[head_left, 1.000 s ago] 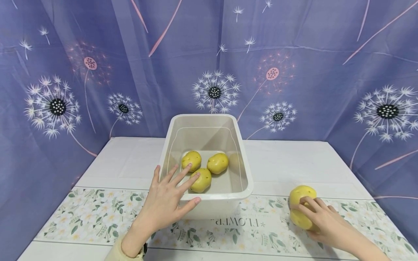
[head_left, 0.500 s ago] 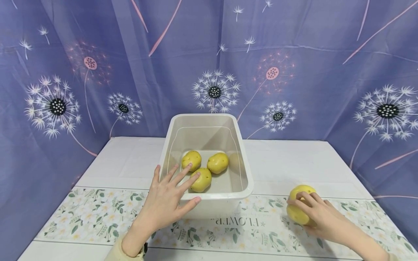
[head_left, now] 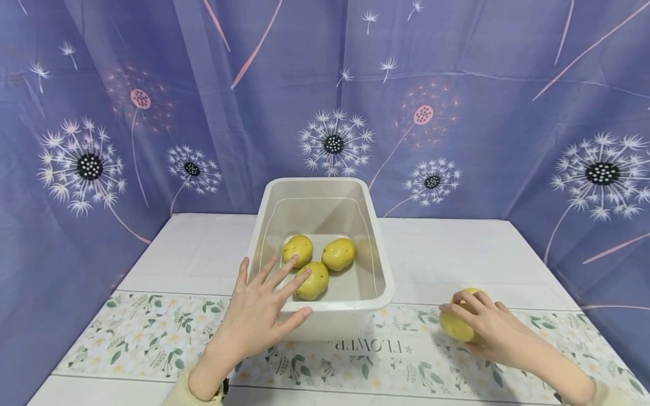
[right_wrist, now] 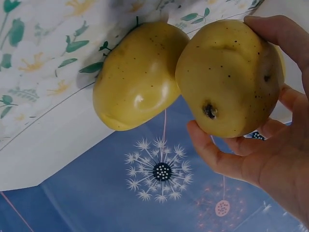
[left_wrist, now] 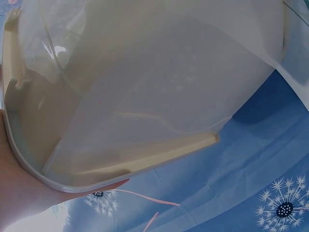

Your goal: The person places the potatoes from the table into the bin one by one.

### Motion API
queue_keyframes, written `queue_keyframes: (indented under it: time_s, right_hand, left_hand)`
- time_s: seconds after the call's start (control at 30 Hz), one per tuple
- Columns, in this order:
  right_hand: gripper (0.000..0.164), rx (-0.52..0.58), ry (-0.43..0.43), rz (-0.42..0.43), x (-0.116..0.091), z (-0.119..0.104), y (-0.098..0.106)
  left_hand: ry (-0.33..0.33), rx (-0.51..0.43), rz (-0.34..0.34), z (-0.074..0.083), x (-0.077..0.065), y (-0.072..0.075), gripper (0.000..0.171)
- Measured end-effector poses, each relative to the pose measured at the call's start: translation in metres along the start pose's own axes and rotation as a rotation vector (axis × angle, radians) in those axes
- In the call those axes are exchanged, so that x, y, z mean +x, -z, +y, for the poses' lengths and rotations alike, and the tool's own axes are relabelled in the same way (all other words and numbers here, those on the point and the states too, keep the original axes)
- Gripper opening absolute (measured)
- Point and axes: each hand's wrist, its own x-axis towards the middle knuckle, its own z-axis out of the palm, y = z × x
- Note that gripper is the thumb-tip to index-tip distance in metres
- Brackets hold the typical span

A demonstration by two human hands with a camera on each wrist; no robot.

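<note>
My right hand [head_left: 500, 332] grips a yellow potato [right_wrist: 229, 79] between thumb and fingers, at the right part of the table. A second potato [right_wrist: 140, 77] lies right beside the held one; in the head view my fingers cover most of it. With fingers spread and straight, my left hand [head_left: 259, 307] lies at the near left corner of a pale plastic bin [head_left: 387, 276]. Inside the bin sit three more yellow potatoes: one at the back left [head_left: 298, 248], one to the right [head_left: 339, 254] and one in front [head_left: 313, 282], partly behind my left fingertips.
A white table [head_left: 431, 254] carries a floral runner [head_left: 396, 372] with printed lettering. Behind and on both sides hangs a purple-blue curtain [head_left: 244, 113] with dandelion prints. The bin's far end stands close to the curtain.
My right hand has shifted left and slightly away from me, the held potato moving with it. More of the second potato is now covered. My left hand and the bin stay in place.
</note>
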Motion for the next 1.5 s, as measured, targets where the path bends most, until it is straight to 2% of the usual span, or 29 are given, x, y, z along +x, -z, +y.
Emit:
queue_keyframes:
  time_s: [0.17,0.87,1.07,1.5]
  right_hand:
    - [0.07,-0.009,-0.005,-0.014,0.005,0.001,0.002]
    - [0.067,-0.073,0.094,0.09,0.034,0.009,0.014]
    - [0.063,-0.062,0.093,0.087,0.042,0.009,0.019]
    - [0.066,-0.051,0.116,0.064,0.059,0.008,0.028]
  left_hand:
    - [0.002,0.004,-0.005,0.0,0.0,0.0,0.056]
    - [0.003,0.003,0.004,0.0,0.0,0.0,0.056]
    - [0.004,0.006,0.0,0.0,-0.001,0.0,0.056]
    - [0.003,-0.003,-0.004,0.0,0.0,0.0,0.057]
